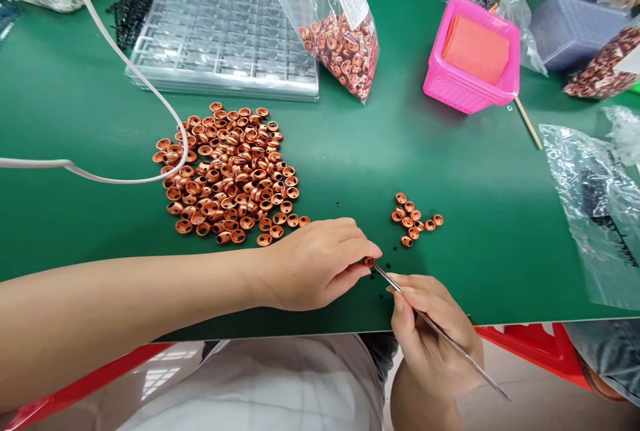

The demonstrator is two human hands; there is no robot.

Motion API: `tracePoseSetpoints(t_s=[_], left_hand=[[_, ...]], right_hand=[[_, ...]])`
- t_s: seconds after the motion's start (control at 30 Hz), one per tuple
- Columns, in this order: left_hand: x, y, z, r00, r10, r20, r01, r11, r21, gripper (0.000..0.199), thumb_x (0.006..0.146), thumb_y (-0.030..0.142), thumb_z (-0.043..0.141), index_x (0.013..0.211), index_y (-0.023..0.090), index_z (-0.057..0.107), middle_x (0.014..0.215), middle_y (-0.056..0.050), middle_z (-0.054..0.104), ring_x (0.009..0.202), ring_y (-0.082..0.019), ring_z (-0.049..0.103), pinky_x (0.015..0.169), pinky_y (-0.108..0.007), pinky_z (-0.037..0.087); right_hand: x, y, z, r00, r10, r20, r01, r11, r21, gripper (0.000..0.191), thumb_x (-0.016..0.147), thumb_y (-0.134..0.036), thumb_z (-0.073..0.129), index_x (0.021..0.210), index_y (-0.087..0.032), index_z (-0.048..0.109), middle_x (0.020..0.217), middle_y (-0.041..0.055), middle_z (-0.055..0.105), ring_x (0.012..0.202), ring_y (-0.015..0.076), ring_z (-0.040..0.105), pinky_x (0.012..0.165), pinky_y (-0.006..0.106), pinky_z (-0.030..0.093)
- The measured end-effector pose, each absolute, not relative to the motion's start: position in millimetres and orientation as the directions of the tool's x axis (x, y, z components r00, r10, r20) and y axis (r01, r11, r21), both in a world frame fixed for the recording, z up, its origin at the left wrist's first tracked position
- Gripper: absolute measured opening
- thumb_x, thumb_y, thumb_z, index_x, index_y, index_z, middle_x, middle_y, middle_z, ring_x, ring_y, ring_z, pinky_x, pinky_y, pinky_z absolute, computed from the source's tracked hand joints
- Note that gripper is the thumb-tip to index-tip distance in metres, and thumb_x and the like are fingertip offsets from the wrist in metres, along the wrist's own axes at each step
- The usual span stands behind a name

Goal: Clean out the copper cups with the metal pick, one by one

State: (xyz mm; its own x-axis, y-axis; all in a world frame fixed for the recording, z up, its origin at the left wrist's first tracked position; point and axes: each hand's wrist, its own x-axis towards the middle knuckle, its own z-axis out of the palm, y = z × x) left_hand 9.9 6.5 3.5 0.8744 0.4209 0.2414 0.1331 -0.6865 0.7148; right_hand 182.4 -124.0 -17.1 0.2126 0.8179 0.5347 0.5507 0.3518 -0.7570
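Nearest the body, gripped in the right hand [450, 364], pinched between thumb and fingers like a pen: a slim metal tool [450, 342]. Slanting with its long axis from near right to far left, and pointing its tip away from the body. Meeting there, just ahead of the right fingertips and to their left, with a copper cup [369, 262], pinched between thumb and forefinger of the left hand [315, 261]. Short and round, without any clear long axis; seemingly turned hollow side toward the tip, though hard to tell. Farther out, to the right, a cluster of loose cups [413, 218]; to the left, a bigger pile [235, 171]
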Motion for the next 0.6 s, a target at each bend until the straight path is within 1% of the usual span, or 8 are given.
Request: tracePoseSetpoints(t_s=[0.13,0.27,0.4,0.53,0.6], left_hand=[[9.9,6.2,3.2,0.873,0.428,0.233,0.139,-0.677,0.723,0.017,0.094,0.016,0.047,0.105,0.012,0.06,0.089,-0.008,0.065,0.082,-0.018,0.056,0.075,-0.03,0.048],[10.3,6.0,3.2,0.869,0.44,0.225,0.155,-0.674,0.722,0.017,0.094,0.016,0.047,0.105,0.012,0.059,0.089,-0.008,0.066,0.083,-0.018,0.056,0.076,-0.03,0.048],[10.7,6.1,1.5,0.865,0.439,0.245,0.14,-0.679,0.721,0.017,0.094,0.016,0.047,0.105,0.012,0.06,0.089,-0.008,0.066,0.083,-0.018,0.057,0.076,-0.031,0.048],[10.5,6.5,0.4,0.863,0.439,0.248,0.138,-0.679,0.721,0.016,0.094,0.017,0.048,0.104,0.013,0.06,0.088,-0.008,0.066,0.082,-0.018,0.057,0.075,-0.03,0.048],[10.3,6.8,1.0,0.863,0.441,0.248,0.136,-0.676,0.724,0.015,0.094,0.017,0.049,0.104,0.013,0.06,0.087,-0.007,0.066,0.082,-0.018,0.057,0.074,-0.029,0.048]], right_hand=[[182.8,-123.7,-16.2,0.188,0.81,0.555,0.546,0.384,-0.745,0.048,0.071,0.008,0.063,0.11,-0.02,0.064,0.101,0.0059,0.072,0.086,0.0195,0.07,0.066,0.035,0.06],[183.3,-124.0,-15.8,0.16,0.81,0.564,0.566,0.393,-0.725,0.05,0.071,0.007,0.063,0.112,-0.022,0.064,0.101,0.0054,0.072,0.085,0.0192,0.07,0.065,0.035,0.061],[183.7,-123.7,-15.5,0.151,0.795,0.588,0.593,0.403,-0.697,0.052,0.069,0.009,0.064,0.112,-0.02,0.064,0.101,0.0064,0.072,0.086,0.0193,0.07,0.066,0.034,0.061],[185.2,-124.2,-14.7,0.089,0.792,0.604,0.611,0.435,-0.661,0.051,0.069,0.009,0.065,0.112,-0.019,0.064,0.102,0.0073,0.071,0.087,0.0187,0.069,0.066,0.034,0.06],[185.2,-124.5,-14.4,0.102,0.784,0.613,0.606,0.439,-0.663,0.048,0.07,0.008,0.064,0.111,-0.017,0.064,0.101,0.008,0.071,0.086,0.0186,0.069,0.065,0.034,0.06]])
